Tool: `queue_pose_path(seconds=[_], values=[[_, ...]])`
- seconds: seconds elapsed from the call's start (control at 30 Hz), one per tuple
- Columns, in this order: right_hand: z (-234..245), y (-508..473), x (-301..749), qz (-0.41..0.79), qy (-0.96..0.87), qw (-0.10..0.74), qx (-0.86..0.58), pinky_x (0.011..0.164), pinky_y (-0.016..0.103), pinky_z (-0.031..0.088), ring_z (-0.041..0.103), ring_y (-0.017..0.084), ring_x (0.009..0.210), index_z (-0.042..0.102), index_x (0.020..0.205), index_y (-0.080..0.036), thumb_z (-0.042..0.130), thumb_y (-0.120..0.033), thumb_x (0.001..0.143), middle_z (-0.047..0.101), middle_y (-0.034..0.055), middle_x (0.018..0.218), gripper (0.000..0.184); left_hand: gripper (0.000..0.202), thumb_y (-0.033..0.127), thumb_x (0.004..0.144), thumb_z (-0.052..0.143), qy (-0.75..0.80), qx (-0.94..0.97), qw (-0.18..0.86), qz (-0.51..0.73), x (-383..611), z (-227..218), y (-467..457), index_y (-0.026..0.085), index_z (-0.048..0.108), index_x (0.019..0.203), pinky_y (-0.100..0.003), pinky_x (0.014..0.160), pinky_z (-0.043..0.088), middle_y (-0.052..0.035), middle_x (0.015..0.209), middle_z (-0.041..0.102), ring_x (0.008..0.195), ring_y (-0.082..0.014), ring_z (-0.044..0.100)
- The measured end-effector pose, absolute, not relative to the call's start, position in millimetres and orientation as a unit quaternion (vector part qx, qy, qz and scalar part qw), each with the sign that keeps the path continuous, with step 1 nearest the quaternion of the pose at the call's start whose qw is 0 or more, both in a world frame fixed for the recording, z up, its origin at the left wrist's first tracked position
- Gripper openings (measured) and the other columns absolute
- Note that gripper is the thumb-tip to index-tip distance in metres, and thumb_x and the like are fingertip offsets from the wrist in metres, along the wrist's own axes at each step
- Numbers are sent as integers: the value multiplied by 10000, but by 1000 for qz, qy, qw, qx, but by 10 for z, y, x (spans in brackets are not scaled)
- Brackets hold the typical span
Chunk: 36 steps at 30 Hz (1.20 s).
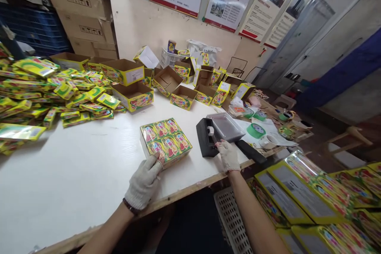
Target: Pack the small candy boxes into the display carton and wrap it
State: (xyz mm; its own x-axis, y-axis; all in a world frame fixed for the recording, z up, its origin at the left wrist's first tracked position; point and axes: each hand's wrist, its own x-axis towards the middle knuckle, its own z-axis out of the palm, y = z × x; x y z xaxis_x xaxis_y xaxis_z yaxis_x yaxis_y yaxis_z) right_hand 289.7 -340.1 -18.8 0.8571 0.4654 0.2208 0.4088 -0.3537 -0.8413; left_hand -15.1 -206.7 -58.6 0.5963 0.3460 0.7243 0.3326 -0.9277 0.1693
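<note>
A bundle of small printed boxes (166,137), green and yellow with several cartoon figures on top, sits on the white table. My left hand (144,180), in a whitish knit glove, grips its near corner, fingertips over the top edge. Right of the bundle stands a black tape dispenser (204,137) with a pale roll in it. At the dispenser's front end, my gloved right hand (228,156) has its fingers pinched together on the tape; the tape end itself is barely visible. A clear plastic tray (226,126) lies just behind the dispenser.
Loose flat packets (74,95) are heaped at the left. Open display cartons (133,95) line the table's back. Green tape rolls (256,130) and a white cup (268,141) lie to the right. Filled cartons (297,190) are stacked low right, beside a white plastic basket (232,218).
</note>
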Motion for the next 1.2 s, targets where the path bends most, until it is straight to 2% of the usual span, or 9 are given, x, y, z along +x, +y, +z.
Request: queue_pose_path(seconds=[0.2,0.33,0.47,0.63,0.77,0.87,1.0,1.1,1.2], values=[[-260,-3704,2628,19,-196,544,-815,901,399,438,576,276,993,665,707,-190,586,-484,646,669,114,1051,311,196,183,898,523,193,897,22,397,-170,-438,-2078,174,632,1061,-331,709,542,-129,1166,586,909,-226,575],[-421,-3745,2463,93,-156,576,-797,614,322,477,585,197,665,595,673,-204,586,-536,653,631,34,676,333,170,190,888,514,199,914,7,354,-133,-315,-1988,188,677,935,-331,613,472,-98,955,591,780,-226,522],[-502,-3684,2456,159,-123,617,-761,439,238,406,528,132,498,524,685,-214,622,-571,627,541,-27,558,375,159,195,909,517,177,900,97,386,-111,-343,-1931,179,640,811,-299,638,445,-48,814,568,737,-181,505],[-375,-3668,2285,246,-146,629,-723,401,199,361,465,89,442,487,633,-205,729,-603,561,483,-60,507,472,184,155,916,491,186,856,191,443,-116,-435,-2024,180,604,773,-271,676,460,-41,822,574,771,-154,532],[-273,-3493,1770,365,-234,626,-648,441,206,389,499,92,481,514,669,-193,726,-617,657,521,-51,546,474,216,129,904,452,203,854,190,439,-117,-457,-2076,185,598,755,-280,692,476,-49,840,580,786,-160,546],[-246,-3258,1386,417,-292,618,-599,465,213,402,513,94,494,525,680,-190,673,-606,743,529,-46,561,446,176,133,903,456,210,858,174,435,-130,-487,-2065,186,603,824,-290,713,493,-47,857,579,805,-164,550],[-284,-3008,1195,438,-289,597,-607,435,227,369,501,105,458,520,662,-204,656,-591,744,528,-43,544,418,282,92,891,419,183,875,140,425,-145,-529,-2043,202,575,1098,-318,816,512,-71,1035,592,951,-178,566],[-363,-2949,1217,437,-287,591,-615,451,237,361,494,108,456,526,607,-206,669,-539,750,533,-30,521,390,386,92,876,424,188,904,98,372,-140,-473,-2094,266,568,1190,-316,727,498,-58,996,574,865,-184,562],[-450,-2945,1248,456,-272,594,-605,467,233,358,477,96,454,528,572,-203,675,-495,760,531,-27,521,377,297,142,882,482,262,934,33,240,-110,-289,-2185,279,630,1099,-319,631,442,-64,926,549,744,-194,531]])
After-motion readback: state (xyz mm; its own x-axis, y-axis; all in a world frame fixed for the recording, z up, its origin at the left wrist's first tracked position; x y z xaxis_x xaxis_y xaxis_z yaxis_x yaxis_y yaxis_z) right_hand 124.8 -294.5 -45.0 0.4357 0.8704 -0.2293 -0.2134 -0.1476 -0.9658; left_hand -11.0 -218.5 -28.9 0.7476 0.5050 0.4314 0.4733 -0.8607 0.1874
